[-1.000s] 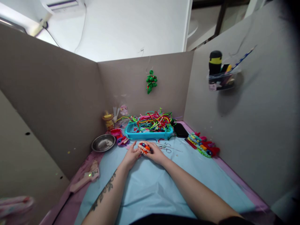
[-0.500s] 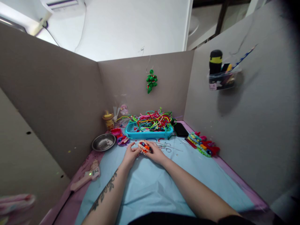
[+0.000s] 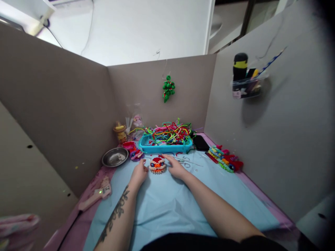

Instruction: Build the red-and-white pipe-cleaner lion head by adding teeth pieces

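A small red, white and orange pipe-cleaner figure (image 3: 157, 164) lies flat on the light blue mat (image 3: 170, 205). My left hand (image 3: 139, 173) rests just to its left, fingers loosely stretched and holding nothing. On the other side, my right hand (image 3: 175, 166) lies on the mat with fingers stretched flat, apart from the figure. Just beyond the figure stands a blue tray (image 3: 165, 147) heaped with coloured pipe cleaners.
A metal bowl (image 3: 115, 157) sits at the left, a pink glue gun (image 3: 95, 197) nearer on the left edge. Scissors (image 3: 187, 162), a black phone (image 3: 201, 142) and finished colourful figures (image 3: 225, 161) lie to the right. Grey partition walls enclose the desk; a green ornament (image 3: 168, 88) hangs on the back wall.
Both hands let go of the figure and drew apart to either side. The figure now lies face up on the mat.
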The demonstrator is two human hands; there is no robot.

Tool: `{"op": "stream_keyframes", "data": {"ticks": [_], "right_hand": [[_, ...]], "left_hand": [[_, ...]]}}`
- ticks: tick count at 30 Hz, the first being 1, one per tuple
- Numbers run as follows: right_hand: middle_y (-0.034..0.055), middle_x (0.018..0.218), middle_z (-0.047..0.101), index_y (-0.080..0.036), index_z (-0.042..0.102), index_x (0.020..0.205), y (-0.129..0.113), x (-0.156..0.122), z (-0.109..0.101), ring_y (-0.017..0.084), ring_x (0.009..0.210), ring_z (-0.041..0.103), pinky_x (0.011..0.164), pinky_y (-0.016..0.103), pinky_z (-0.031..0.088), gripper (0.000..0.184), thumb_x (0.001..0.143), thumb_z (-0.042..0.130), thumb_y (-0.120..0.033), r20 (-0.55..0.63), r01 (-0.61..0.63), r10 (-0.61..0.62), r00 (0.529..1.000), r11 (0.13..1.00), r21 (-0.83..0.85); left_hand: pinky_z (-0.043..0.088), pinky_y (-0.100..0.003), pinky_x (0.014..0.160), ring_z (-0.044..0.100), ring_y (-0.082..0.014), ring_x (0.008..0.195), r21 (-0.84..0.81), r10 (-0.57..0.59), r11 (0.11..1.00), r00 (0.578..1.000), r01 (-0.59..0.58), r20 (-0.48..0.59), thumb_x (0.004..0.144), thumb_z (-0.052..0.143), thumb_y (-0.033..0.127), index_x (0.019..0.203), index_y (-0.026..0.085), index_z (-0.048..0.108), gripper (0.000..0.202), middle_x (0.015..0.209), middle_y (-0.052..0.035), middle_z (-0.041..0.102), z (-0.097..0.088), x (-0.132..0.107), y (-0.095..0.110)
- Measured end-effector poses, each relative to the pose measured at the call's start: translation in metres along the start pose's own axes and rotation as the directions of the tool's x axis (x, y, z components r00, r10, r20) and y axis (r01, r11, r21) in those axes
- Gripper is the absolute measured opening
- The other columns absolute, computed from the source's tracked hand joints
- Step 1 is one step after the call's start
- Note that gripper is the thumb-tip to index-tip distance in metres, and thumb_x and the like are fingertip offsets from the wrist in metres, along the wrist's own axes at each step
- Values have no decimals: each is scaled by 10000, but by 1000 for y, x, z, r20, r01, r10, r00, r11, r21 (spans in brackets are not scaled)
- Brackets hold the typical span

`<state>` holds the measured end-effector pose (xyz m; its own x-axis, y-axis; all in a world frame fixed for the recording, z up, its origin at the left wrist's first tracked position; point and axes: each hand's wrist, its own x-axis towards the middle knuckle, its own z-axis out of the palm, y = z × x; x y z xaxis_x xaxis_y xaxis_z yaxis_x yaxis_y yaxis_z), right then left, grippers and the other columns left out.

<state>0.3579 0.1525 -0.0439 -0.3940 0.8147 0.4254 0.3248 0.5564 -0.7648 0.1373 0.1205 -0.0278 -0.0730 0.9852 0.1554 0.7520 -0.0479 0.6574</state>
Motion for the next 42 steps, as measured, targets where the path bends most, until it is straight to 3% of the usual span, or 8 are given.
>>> {"op": "stream_keyframes", "data": {"ticks": [8,15,24,26,30,32,37,42], "right_hand": [[108,1169,593,-167,603,1123,-6,-1,-4,232,1111,520,992,419,375,508,634,521,-56,-21,11,-13,1000,993,-114],[67,1209,574,-226,596,1144,-9,-3,-3,219,1145,500,1020,429,347,539,652,479,-39,16,27,-26,1000,994,-104],[82,1237,527,-235,506,1199,-14,0,-11,220,1137,492,924,400,430,547,676,439,-89,-241,-110,132,961,989,99],[83,1186,558,-241,515,1142,-26,-2,-24,217,1078,537,870,376,463,449,702,483,-157,-367,-95,209,907,947,305],[29,930,604,-225,532,981,-57,-9,-76,168,818,613,640,279,498,348,649,633,-247,-637,124,433,637,759,640],[-8,853,598,-226,532,918,-70,-9,-108,126,714,604,570,229,473,340,601,657,-224,-667,191,475,575,714,673],[-32,736,586,-210,546,863,-70,21,-157,102,643,577,526,190,433,314,566,647,-222,-680,99,427,596,802,590],[5,754,620,-166,600,845,-25,83,-160,127,622,563,522,220,438,239,618,573,-237,-668,-224,306,678,952,209]], "left_hand": [[394,-359,952,562,-225,1062,-203,118,970,988,-135,-95,711,494,105,1036,162,623,354,1144,-100,623,-3,7,5],[338,-419,1011,555,-281,1079,-417,69,905,996,-83,-49,588,565,53,956,185,683,408,1050,-79,676,1,5,3],[401,-373,953,566,-240,1066,-371,65,921,986,-118,-154,668,513,47,1153,181,574,506,1168,-107,609,4,8,-3],[388,-382,960,554,-246,1085,-357,86,923,983,-140,-164,689,514,69,1179,175,551,503,1172,-116,605,7,7,-3],[347,-383,990,526,-245,1127,-415,124,893,982,-172,-140,767,531,223,1259,169,472,499,1205,-132,582,15,3,2],[310,-385,1017,468,-247,1193,-447,169,872,980,-199,-106,780,545,308,1294,162,431,546,1275,-142,526,19,1,6],[270,-397,1037,417,-264,1235,-515,185,839,982,-172,-27,773,562,415,1355,138,336,683,1352,-184,429,20,-5,12],[176,-400,1082,290,-276,1312,-489,181,845,977,-214,-115,775,547,454,1352,122,330,700,1410,-186,338,17,-7,12]]}}
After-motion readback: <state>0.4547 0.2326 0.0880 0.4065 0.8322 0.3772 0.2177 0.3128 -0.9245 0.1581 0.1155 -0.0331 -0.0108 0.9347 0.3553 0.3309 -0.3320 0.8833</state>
